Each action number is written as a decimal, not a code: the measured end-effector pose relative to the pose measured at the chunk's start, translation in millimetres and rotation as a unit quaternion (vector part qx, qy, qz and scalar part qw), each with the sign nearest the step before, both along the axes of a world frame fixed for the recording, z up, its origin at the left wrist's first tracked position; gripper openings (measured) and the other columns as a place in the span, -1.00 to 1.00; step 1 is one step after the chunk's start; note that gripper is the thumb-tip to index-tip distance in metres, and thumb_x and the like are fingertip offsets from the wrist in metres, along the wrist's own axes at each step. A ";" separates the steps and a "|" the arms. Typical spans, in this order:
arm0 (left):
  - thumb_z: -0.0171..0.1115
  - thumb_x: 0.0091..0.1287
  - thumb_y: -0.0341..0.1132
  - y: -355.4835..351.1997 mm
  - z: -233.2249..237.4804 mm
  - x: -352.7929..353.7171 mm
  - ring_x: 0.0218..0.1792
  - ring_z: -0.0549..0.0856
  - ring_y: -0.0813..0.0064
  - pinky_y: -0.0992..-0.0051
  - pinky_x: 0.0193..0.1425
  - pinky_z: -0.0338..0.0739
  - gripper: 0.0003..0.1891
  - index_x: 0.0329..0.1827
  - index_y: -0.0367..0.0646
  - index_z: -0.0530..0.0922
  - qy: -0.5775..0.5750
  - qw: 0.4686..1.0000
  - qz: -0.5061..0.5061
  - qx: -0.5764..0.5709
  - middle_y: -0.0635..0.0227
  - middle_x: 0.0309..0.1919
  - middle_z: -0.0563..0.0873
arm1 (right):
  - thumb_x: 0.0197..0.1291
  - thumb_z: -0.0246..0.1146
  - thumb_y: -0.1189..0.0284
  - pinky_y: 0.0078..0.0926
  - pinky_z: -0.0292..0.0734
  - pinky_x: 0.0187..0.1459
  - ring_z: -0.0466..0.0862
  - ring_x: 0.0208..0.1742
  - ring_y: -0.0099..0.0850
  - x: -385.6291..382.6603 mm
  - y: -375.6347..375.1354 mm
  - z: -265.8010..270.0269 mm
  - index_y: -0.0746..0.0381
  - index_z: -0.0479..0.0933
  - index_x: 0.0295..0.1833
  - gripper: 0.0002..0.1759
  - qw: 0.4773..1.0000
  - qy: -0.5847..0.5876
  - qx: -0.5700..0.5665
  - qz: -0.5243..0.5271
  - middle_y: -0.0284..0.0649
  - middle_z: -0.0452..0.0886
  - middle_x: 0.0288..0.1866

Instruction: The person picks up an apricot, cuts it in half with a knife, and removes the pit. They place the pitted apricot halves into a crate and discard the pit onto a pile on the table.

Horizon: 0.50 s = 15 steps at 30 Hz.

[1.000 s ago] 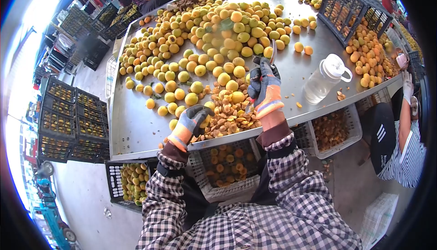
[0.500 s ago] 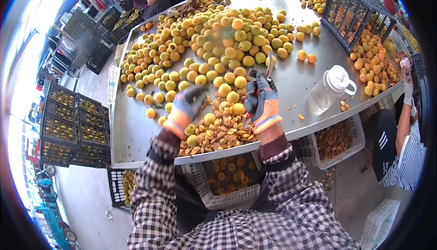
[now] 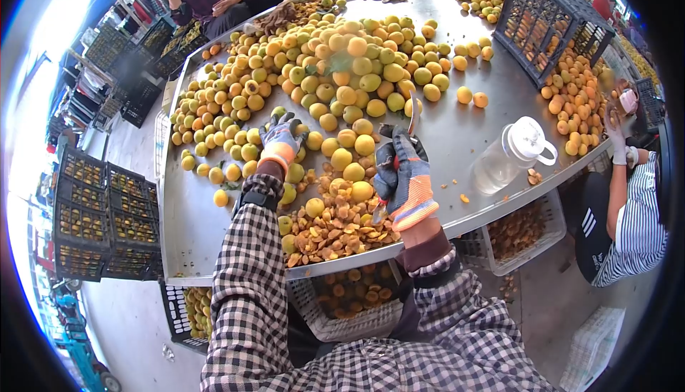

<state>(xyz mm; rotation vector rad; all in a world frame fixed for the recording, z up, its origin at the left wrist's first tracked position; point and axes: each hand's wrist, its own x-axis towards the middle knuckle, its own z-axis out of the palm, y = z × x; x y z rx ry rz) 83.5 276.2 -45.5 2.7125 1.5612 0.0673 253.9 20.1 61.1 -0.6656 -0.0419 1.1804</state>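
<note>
Whole yellow-green apricots point(image 3: 235, 96) lie heaped across the metal table point(image 3: 457, 135). My left hand point(image 3: 281, 140), in a grey and orange glove, reaches onto the near edge of that heap. Its fingers are apart and bent over the fruit, with apricots touching or close to the fingertips. My right hand point(image 3: 405, 178), gloved alike, is closed around a knife point(image 3: 414, 112) whose thin curved blade points up and away; the fingers hide most of the handle. Between and below my hands sits a pile of split apricot pieces point(image 3: 339, 228) at the table's front edge.
A clear bottle point(image 3: 508, 155) with a white lid stands right of my right hand. Farther right, a tipped black crate point(image 3: 546, 21) adjoins orange apricots. Beneath the table edge are crates point(image 3: 349, 328). Two other people sit around the table; stacked crates point(image 3: 82, 214) stand left.
My left hand has moved left and away from me, from above the split pieces onto the whole apricots. My right hand keeps the knife in nearly the same place. The view has shifted slightly.
</note>
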 end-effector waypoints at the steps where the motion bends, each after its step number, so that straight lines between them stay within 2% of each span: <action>1: 0.36 0.17 -0.01 -7.6 3.1 -6.9 0.47 0.28 0.20 -0.12 0.49 0.04 -0.50 0.21 0.18 0.56 -0.014 0.999 -0.021 0.026 0.44 0.41 0.43 | 0.43 0.15 0.19 -0.63 0.07 -0.77 0.22 -0.77 -0.63 -2.0 -0.7 0.7 0.07 0.44 -0.05 -0.80 1.000 -0.002 -0.005 -0.002 -0.45 0.42 -0.60; 3: 0.45 0.08 -0.13 -26.9 9.6 -19.4 0.40 0.38 0.22 -0.05 0.50 0.05 -0.47 0.18 0.20 0.56 -0.036 0.992 -0.058 0.105 0.35 0.34 0.50 | 0.43 0.15 0.20 -0.63 0.07 -0.77 0.23 -0.77 -0.63 -5.7 -1.5 0.2 0.08 0.45 -0.06 -0.80 1.000 -0.007 -0.005 0.001 -0.45 0.42 -0.59; 6: 0.48 0.03 -0.14 -46.9 21.5 -35.7 0.33 0.45 0.23 0.07 0.48 0.12 -0.43 0.18 0.23 0.55 -0.083 0.994 -0.050 0.048 0.30 0.23 0.57 | 0.42 0.15 0.20 -0.62 0.07 -0.76 0.22 -0.76 -0.63 -10.4 -3.8 1.8 0.09 0.47 -0.07 -0.79 1.000 -0.015 -0.003 0.011 -0.45 0.43 -0.59; 7: 0.52 -0.04 -0.30 -56.6 21.1 -40.9 0.24 0.52 0.18 0.18 0.43 0.25 -0.35 0.21 0.15 0.53 -0.130 0.989 -0.045 0.050 0.23 0.12 0.60 | 0.42 0.15 0.20 -0.61 0.07 -0.75 0.22 -0.76 -0.63 -12.5 -4.8 2.1 0.10 0.48 -0.08 -0.79 1.000 -0.018 -0.002 0.019 -0.46 0.42 -0.59; 8: 0.52 -0.04 -0.30 -59.1 15.8 -49.5 0.24 0.52 0.18 0.18 0.43 0.25 -0.35 0.21 0.15 0.53 -0.128 0.990 -0.038 0.051 0.23 0.12 0.60 | 0.42 0.15 0.20 -0.61 0.07 -0.75 0.22 -0.76 -0.63 -14.8 -6.3 1.4 0.10 0.48 -0.08 -0.79 1.000 -0.017 -0.001 0.026 -0.46 0.42 -0.59; 9: 0.50 -0.05 -0.41 -62.5 13.7 -54.3 0.24 0.52 0.20 0.23 0.41 0.30 -0.32 0.24 0.08 0.51 -0.272 0.957 -0.100 0.008 0.25 0.14 0.60 | 0.42 0.16 0.19 -0.61 0.07 -0.75 0.22 -0.76 -0.63 -16.2 -7.5 0.7 0.11 0.49 -0.07 -0.78 0.999 -0.024 0.003 0.031 -0.46 0.43 -0.59; 10: 0.48 -0.06 -0.51 -65.3 12.3 -59.6 0.25 0.52 0.22 0.28 0.40 0.35 -0.29 0.27 0.01 0.49 -0.409 0.898 -0.161 -0.033 0.26 0.15 0.60 | 0.41 0.17 0.19 -0.60 0.08 -0.75 0.22 -0.76 -0.63 -18.2 -7.9 0.9 0.12 0.51 -0.06 -0.77 0.999 -0.031 0.007 0.035 -0.46 0.43 -0.60; 11: 0.41 -0.06 -0.67 -74.3 7.1 -62.7 0.24 0.54 0.36 0.41 0.33 0.45 -0.25 0.31 -0.13 0.44 -0.511 0.841 -0.148 -0.100 0.32 0.18 0.58 | 0.41 0.18 0.21 -0.61 0.07 -0.77 0.23 -0.78 -0.63 -21.2 -8.3 2.4 0.12 0.52 -0.03 -0.77 0.999 -0.034 0.001 0.037 -0.46 0.42 -0.62; 12: 0.41 -0.06 -0.67 -81.3 11.1 -66.2 0.24 0.54 0.36 0.41 0.33 0.45 -0.25 0.31 -0.13 0.44 -0.511 0.842 -0.145 -0.097 0.32 0.18 0.58 | 0.41 0.18 0.21 -0.61 0.07 -0.77 0.23 -0.78 -0.63 -24.6 -8.8 2.7 0.12 0.52 -0.03 -0.77 0.999 -0.034 0.002 0.041 -0.46 0.42 -0.62; 14: 0.42 -0.02 -0.67 -90.8 19.5 -71.7 0.22 0.53 0.52 0.48 0.29 0.48 -0.24 0.34 -0.17 0.41 -0.571 0.793 -0.100 -0.186 0.39 0.22 0.55 | 0.41 0.18 0.24 -0.63 0.06 -0.79 0.25 -0.80 -0.63 -30.3 -8.9 2.0 0.14 0.54 -0.05 -0.78 0.993 -0.083 -0.019 0.082 -0.45 0.42 -0.64; 15: 0.44 -0.01 -0.64 -95.6 25.1 -74.5 0.18 0.55 0.54 0.50 0.25 0.51 -0.26 0.33 -0.19 0.42 -0.595 0.768 -0.123 -0.201 0.39 0.21 0.56 | 0.41 0.17 0.24 -0.61 0.04 -0.82 0.25 -0.83 -0.62 -33.9 -7.2 -1.4 0.15 0.57 -0.07 -0.78 0.988 -0.120 -0.015 0.101 -0.43 0.42 -0.66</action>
